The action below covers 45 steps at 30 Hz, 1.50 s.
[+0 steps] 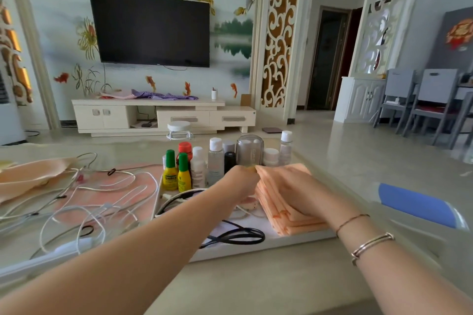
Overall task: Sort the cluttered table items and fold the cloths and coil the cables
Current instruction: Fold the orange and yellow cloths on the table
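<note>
Both hands (pixel 294 190) meet on the folded orange cloths (pixel 286 215).

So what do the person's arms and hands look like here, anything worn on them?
Both forearms are bare, with no sleeves or gloves in view. The right wrist carries two bracelets: a thin reddish cord bracelet nearer the right hand, and a metallic double-band bangle further up the arm. The left hand and its wrist show no jewellery or watch.
</note>
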Each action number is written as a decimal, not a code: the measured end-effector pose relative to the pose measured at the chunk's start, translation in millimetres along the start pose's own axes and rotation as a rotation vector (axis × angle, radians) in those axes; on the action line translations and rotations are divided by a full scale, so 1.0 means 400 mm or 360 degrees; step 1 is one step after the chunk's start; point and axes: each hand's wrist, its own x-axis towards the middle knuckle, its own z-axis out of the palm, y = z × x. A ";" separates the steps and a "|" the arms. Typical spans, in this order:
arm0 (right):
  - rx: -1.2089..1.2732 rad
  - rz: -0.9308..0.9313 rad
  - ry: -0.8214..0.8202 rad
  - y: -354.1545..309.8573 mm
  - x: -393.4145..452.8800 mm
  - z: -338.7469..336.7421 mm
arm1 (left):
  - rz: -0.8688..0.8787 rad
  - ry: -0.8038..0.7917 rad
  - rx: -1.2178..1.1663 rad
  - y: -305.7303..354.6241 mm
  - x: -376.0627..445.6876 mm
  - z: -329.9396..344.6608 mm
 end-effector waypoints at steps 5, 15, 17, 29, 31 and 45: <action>0.0179 -0.0120 0.0424 -0.157 0.011 -0.057 | 0.0121 0.0116 0.0122 -0.047 -0.064 -0.155; 0.0293 -0.0683 0.0079 -0.559 0.142 0.054 | 0.0270 0.0741 -0.0050 -0.180 -0.213 -0.681; 0.0279 -0.0751 0.0001 -0.651 0.192 0.089 | 0.0215 0.0944 -0.0127 -0.248 -0.240 -0.797; 0.0143 -0.0820 -0.0280 -1.074 0.465 0.400 | -0.0416 0.1065 0.1570 -0.461 -0.239 -1.119; 0.0157 -0.0856 -0.0273 -1.117 0.479 0.441 | -0.0530 0.1130 0.1541 -0.481 -0.247 -1.160; 0.1414 -0.0154 0.0383 -1.191 0.500 0.377 | -0.0578 0.1345 0.1409 -0.474 -0.286 -1.186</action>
